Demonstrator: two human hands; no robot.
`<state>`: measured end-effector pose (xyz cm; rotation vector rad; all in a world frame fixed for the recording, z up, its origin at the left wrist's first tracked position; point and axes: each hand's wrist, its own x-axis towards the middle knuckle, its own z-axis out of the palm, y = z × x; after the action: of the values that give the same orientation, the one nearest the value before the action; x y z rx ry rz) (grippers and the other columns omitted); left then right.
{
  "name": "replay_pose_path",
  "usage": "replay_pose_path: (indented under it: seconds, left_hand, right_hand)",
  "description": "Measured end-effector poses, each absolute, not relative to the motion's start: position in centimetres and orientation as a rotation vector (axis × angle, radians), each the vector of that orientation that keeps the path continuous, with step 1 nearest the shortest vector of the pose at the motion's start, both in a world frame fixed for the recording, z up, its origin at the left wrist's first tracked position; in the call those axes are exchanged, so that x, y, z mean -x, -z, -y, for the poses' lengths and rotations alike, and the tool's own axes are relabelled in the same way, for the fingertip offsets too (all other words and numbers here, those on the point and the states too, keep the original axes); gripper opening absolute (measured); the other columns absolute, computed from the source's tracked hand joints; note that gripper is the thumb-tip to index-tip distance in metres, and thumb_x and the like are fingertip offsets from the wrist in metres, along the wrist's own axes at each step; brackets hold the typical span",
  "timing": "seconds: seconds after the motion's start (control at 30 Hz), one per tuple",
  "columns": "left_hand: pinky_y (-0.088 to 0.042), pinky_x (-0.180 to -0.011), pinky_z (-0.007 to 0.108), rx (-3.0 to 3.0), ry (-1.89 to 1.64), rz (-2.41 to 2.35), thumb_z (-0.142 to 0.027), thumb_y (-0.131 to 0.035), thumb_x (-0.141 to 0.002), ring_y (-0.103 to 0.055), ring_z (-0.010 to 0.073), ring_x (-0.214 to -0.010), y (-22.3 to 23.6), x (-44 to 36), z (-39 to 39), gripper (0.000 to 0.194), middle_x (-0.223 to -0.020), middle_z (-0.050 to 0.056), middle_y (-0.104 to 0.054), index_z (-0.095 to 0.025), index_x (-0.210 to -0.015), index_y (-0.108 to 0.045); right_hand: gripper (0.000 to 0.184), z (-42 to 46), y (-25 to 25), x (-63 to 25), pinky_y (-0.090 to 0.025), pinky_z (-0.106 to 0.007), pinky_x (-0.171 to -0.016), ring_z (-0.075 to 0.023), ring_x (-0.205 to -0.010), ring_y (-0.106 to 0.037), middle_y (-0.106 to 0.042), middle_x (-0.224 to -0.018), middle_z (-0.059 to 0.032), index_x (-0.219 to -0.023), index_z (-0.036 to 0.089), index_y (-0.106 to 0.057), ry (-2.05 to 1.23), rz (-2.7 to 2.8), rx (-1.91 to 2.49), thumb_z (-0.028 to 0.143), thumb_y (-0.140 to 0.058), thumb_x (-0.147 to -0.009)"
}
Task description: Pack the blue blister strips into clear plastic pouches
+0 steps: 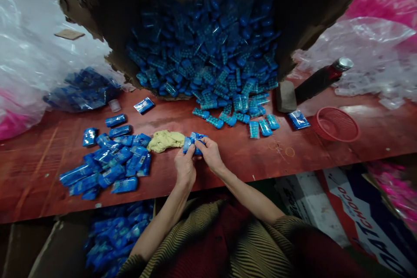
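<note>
Torn cardboard box [97,4] spills blue packets across the red desk [325,156]. Sack [365,221] below reads "DAT CHOCO". Packet pile [110,160] left, yellow cloth [166,140] beside. Left hand [185,167] and right hand [211,154]: fingers pinched shut on one blue packet [193,141], above the desk's front.

blue packet [194,142] part-hidden by fingers [201,144] (contents unclear)

Worktop [325,156]: reddish-brown board, scuffed, running the full width. Cardboard box [97,4]: large, dark inside, torn edges, lying open on its side at the rear. Clear plastic sheeting [29,43]: heaped rear left, pink showing beneath. More sheeting [374,47] rear right, over pink. Printed carton [365,221]: below the front edge, right. Light: dim, brighter at left.
</note>
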<state>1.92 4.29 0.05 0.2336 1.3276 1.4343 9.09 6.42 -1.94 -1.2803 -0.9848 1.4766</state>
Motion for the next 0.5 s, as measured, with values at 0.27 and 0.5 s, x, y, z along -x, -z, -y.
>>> replay_pose_path:
  seconds: [0.27, 0.5]
  left_hand:
    - [-0.048, -0.053, 0.023, -0.273, -1.238, -1.153, -0.031, -0.079, -0.056, -0.061, 0.0121, -0.057, -0.4, -0.5, -3.9, 0.033, -0.067, 0.002, -0.066, -0.011, -0.079, -0.065]
    - [-0.049, -0.049, 0.019, -0.097, -1.156, -1.186, -0.027, -0.071, -0.071, -0.061, 0.0116, -0.053, -0.6, 0.1, -3.5, 0.018, -0.052, 0.0, -0.059, -0.013, -0.069, -0.06]
  right_hand:
    - [0.03, -7.1, 1.9, -10.1, -0.034, -0.022, -0.051, -0.0097, -0.052, -0.04, -0.044, -0.056, 0.0042, -0.061, 0.02, -0.047, -1.342, 1.255, 1.301, 0.044, -0.048, -0.08]
    - [0.047, -9.1, 0.3, -12.2, -0.037, -0.024, -0.057, -0.0127, -0.06, -0.05, -0.053, -0.062, -0.0004, -0.062, 0.017, -0.055, -1.198, 1.697, 1.298, 0.046, -0.032, -0.092]
